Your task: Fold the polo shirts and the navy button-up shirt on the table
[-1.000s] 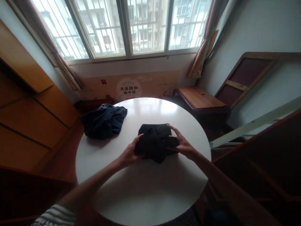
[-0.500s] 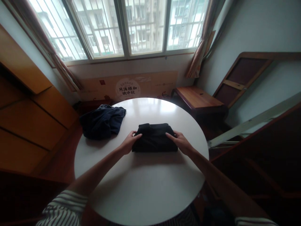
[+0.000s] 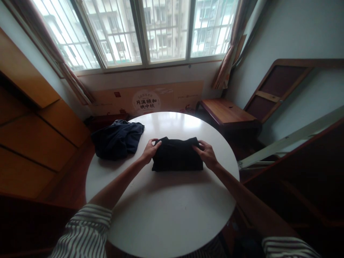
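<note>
Left hand (image 3: 151, 149) and right hand (image 3: 208, 154) are pinching the black cloth (image 3: 177, 156) at its 10 and 2 o'clock corners, apparently straightening it near the middle of the white surface (image 3: 166, 211), the next move seemingly needing even tension.

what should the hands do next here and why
Perhaps smooth the far edge of the black cloth level: the left hand and right hand each grip one side of it, and that edge looks uneven, dipping between them.
</note>
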The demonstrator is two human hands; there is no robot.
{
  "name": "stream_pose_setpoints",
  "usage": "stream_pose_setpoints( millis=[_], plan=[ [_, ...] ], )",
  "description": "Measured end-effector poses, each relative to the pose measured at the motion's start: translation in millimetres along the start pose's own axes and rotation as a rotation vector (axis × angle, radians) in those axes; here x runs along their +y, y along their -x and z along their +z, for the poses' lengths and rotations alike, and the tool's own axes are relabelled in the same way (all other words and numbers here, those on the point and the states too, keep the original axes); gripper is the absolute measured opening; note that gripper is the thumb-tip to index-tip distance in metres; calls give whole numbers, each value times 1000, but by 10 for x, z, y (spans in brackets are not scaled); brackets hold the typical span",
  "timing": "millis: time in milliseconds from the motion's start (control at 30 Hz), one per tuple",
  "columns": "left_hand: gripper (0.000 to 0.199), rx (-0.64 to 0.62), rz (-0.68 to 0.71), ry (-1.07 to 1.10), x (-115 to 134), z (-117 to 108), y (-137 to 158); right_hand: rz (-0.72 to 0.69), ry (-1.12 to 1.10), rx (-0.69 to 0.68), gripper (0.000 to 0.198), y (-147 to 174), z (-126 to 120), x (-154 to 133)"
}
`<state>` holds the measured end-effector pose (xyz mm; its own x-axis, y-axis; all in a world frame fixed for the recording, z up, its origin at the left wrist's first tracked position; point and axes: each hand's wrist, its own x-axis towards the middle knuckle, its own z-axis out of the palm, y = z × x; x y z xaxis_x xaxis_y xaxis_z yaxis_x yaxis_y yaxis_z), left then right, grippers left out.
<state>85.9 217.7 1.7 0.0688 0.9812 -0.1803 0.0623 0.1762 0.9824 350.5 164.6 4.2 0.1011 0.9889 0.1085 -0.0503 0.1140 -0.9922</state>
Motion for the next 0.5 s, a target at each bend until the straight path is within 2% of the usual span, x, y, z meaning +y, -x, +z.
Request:
stream_pose_setpoints(
  millis=[133, 300, 367, 433, 500],
  plan=[
    [54, 18, 40, -189, -117, -67, -107, 61, 236, 11, 36, -115, -80, 183],
    [49, 61, 123, -495, -53, -142, -124, -58, 704, -38, 25, -206, -151, 150],
    [46, 163, 281, -716, 71, -98, -41, -66, 912, -48, 26, -237, -127, 77],
    [41, 245, 551, -922, 204, 25, 88, -125, 1101, -18, 29, -259, -46, 3],
    [36, 143, 809, -1062, 286, 208, 215, -289, 1226, -6, 36, -268, 89, -44]
  ],
)
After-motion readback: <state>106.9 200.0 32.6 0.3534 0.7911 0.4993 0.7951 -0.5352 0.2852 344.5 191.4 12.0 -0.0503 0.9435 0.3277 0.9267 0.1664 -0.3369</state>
